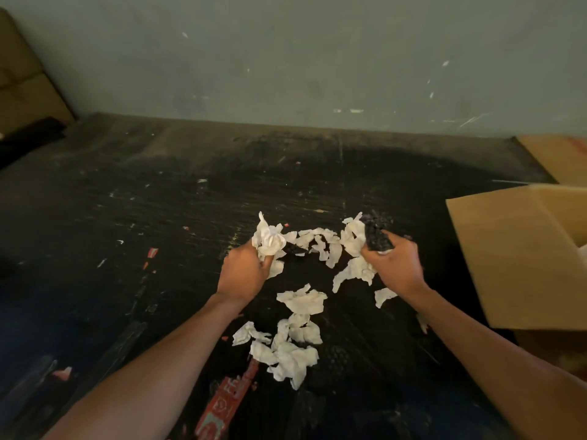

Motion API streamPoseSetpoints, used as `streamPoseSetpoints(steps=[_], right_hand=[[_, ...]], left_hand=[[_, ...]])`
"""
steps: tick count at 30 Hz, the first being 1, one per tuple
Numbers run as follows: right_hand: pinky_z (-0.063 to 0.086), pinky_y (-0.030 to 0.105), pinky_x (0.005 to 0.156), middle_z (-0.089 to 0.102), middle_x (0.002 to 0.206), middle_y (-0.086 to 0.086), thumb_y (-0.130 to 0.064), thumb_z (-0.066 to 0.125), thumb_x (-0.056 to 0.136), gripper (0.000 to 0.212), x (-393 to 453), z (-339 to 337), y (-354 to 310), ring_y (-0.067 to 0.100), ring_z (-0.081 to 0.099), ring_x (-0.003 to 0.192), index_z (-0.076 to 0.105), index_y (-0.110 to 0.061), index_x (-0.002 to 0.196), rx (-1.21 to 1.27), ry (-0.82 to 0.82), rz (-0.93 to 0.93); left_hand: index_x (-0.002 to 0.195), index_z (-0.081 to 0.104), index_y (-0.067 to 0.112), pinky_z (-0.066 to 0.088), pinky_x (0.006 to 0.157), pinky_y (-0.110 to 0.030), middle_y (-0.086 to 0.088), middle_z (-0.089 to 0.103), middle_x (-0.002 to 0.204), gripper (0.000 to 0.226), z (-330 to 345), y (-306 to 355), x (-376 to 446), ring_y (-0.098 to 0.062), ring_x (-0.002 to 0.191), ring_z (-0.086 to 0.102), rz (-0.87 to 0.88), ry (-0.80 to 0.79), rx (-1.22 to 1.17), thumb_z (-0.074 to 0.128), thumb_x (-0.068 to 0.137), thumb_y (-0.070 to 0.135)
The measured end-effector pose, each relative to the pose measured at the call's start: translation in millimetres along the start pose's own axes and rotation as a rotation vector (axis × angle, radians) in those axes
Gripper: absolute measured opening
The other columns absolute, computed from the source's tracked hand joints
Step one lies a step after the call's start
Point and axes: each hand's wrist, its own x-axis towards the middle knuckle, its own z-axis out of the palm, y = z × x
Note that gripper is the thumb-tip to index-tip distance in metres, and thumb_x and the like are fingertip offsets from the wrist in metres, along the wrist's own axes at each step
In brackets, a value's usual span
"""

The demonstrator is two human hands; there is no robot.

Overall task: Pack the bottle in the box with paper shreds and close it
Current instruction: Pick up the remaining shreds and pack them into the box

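Nearest to me, a red printed strip of paper point(222, 404) is lying flat on the scuffed black table point(127, 201), close to the lower edge of the view. Just beyond it, a loose pile of torn white paper shreds point(293, 354) is sitting between my two forearms, with more white scraps trailing away from me toward the hands.

My left hand point(243, 274) is curling closed around a crumpled wad of white paper point(269, 241), the fingers wrapped under it and the wad sticking up above the knuckles. My right hand point(397, 265) is clenching a mixed handful: white shreds on its inner side and a dark, crinkled clump of black shreds point(376, 233) on top. Between the two hands, a thin line of white scraps is lying on the table.

To the right, the brown cardboard box point(508, 258) is standing with its large flap tilted toward me, just beside my right wrist; I cannot tell what is inside it. I am not seeing the bottle anywhere. Farther back, a second flat piece of brown cardboard point(559, 157) is resting at the table's far right corner, against the grey-green wall point(286, 65).
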Motion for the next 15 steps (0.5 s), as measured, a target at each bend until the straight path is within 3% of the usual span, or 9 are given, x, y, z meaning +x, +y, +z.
streamPoseSetpoints(steps=[3, 5, 11, 15], right_hand=[[0.052, 0.027, 0.055, 0.067, 0.076, 0.006, -0.012, 0.070, 0.087, 0.007, -23, -28, -25, 0.015, 0.062, 0.062, 0.064, -0.011, 0.083, 0.009, 0.055, -0.018], [0.052, 0.025, 0.054, 0.067, 0.077, 0.005, -0.013, 0.070, 0.088, 0.007, -41, -47, -40, 0.014, 0.063, 0.064, 0.064, -0.014, 0.085, 0.009, 0.088, -0.045], [0.043, 0.022, 0.043, 0.060, 0.061, -0.001, -0.013, 0.073, 0.085, 0.017, -88, -103, -68, 0.007, 0.054, 0.046, 0.060, -0.014, 0.074, -0.013, 0.191, -0.079], [0.036, 0.017, 0.039, 0.054, 0.048, -0.008, -0.012, 0.072, 0.085, 0.026, -113, -145, -80, 0.002, 0.044, 0.038, 0.057, -0.008, 0.063, -0.040, 0.267, -0.100]], left_hand=[[0.091, 0.067, 0.007, 0.043, 0.063, -0.028, 0.006, 0.050, 0.067, 0.029, -25, 15, -21, -0.018, 0.066, 0.060, 0.058, 0.071, -0.027, 0.059, 0.095, 0.035], [0.094, 0.067, 0.007, 0.043, 0.063, -0.029, 0.005, 0.052, 0.069, 0.030, -40, 26, -39, -0.017, 0.066, 0.059, 0.082, 0.109, -0.030, 0.058, 0.096, 0.036], [0.087, 0.061, 0.012, 0.044, 0.062, -0.027, 0.007, 0.052, 0.067, 0.018, -78, 62, -97, -0.013, 0.065, 0.058, 0.153, 0.161, -0.082, 0.060, 0.095, 0.027], [0.080, 0.056, 0.015, 0.042, 0.059, -0.027, 0.007, 0.051, 0.062, 0.025, -88, 101, -119, -0.015, 0.059, 0.057, 0.179, 0.200, -0.115, 0.055, 0.099, 0.031]])
